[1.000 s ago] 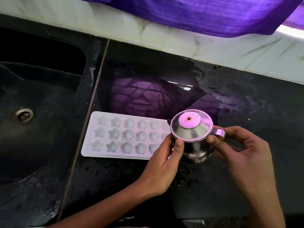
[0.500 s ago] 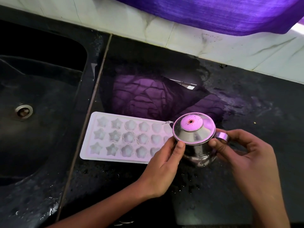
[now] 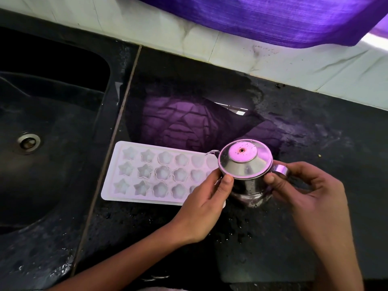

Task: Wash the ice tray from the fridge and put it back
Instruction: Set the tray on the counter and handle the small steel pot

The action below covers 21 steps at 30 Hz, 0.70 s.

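White moulded plastic formed the rectangular ice tray [image 3: 156, 172], which lay flat on the wet black stone counter [image 3: 315, 131], just right of the seam beside the dark sink [image 3: 52, 127]; its star and flower cavities faced upward, and its right end was hidden behind a small lidded stainless-steel pot [image 3: 246, 164]. The left hand [image 3: 204, 208] held the pot's near side, thumb pressed under the lid rim and fingers curled round the body. The right hand [image 3: 310, 194] pinched the pot's band handle, its other fingers loosely curled. A purple cloth [image 3: 273, 15] hung over the pale tiled wall [image 3: 147, 22]. Judged from its thin walls, the tray would be light, slightly flexible and slippery when wet; whether its cavities held water could not be told. It would best be taken by the flat rims of both short ends and kept level.
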Tool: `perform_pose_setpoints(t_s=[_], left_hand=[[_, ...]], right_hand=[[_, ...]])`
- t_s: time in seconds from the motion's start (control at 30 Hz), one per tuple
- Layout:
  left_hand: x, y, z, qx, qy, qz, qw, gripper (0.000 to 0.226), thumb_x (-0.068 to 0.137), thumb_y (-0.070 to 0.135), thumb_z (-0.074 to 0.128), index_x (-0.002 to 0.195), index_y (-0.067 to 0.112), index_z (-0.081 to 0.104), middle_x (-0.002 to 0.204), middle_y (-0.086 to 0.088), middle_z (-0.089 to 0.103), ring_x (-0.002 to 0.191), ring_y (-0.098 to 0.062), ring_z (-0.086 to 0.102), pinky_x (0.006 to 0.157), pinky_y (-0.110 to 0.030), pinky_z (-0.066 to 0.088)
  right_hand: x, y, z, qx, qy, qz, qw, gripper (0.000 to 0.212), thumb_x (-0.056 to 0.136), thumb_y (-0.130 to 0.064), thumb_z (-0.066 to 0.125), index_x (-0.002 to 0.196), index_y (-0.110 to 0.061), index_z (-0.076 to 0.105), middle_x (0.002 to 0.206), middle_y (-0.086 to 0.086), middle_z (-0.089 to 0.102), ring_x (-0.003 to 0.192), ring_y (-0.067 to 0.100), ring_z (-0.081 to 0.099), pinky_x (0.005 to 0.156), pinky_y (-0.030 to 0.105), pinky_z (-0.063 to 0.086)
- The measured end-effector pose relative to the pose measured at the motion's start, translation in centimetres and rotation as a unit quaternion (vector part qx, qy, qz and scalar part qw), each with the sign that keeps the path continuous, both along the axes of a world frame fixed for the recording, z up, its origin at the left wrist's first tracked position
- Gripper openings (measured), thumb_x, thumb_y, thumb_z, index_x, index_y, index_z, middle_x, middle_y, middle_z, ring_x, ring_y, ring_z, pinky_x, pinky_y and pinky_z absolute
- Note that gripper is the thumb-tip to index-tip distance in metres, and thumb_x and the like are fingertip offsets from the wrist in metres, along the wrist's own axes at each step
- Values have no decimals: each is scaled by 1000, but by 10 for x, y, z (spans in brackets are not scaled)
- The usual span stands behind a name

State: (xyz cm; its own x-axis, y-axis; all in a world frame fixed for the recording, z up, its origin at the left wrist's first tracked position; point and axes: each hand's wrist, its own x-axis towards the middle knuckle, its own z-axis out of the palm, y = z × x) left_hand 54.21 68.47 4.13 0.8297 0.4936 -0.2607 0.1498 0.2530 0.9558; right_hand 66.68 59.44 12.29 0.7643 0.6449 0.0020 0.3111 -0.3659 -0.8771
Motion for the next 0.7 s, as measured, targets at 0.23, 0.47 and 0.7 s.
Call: perform_pose_setpoints(t_s=[0.23, 0.47, 0.7], left_hand=[[-2, 0, 1, 35, -22, 24, 999, 44, 89, 64, 31, 126, 46, 47, 121, 32, 57, 117, 15, 47, 99, -19, 36], [-6, -2, 2, 87, -29, 48, 995, 47, 88, 67, 30, 126, 44, 46, 121, 22, 59, 115, 6, 51, 101, -25, 40], [-16, -3, -3, 111, 24, -54, 992, 60, 86, 66, 19, 137, 37, 34, 132, 21, 51, 122, 0, 46, 103, -25, 38]], right_hand=[[-5, -2, -3, 68, 49, -1, 997, 16, 60, -26, 74, 75, -23, 71, 81, -10, 75, 69, 6, 71, 59, 16, 55], [-17, -8, -11, 115, 78, -32, 990, 11, 62, -19, 74, 72, -23, 73, 79, -4, 75, 68, 6, 70, 60, 17, 55], [-22, -17, -14, 56, 32, -25, 998, 13, 61, -26, 73, 74, -27, 73, 78, -9, 74, 68, 6, 70, 62, 22, 58]])
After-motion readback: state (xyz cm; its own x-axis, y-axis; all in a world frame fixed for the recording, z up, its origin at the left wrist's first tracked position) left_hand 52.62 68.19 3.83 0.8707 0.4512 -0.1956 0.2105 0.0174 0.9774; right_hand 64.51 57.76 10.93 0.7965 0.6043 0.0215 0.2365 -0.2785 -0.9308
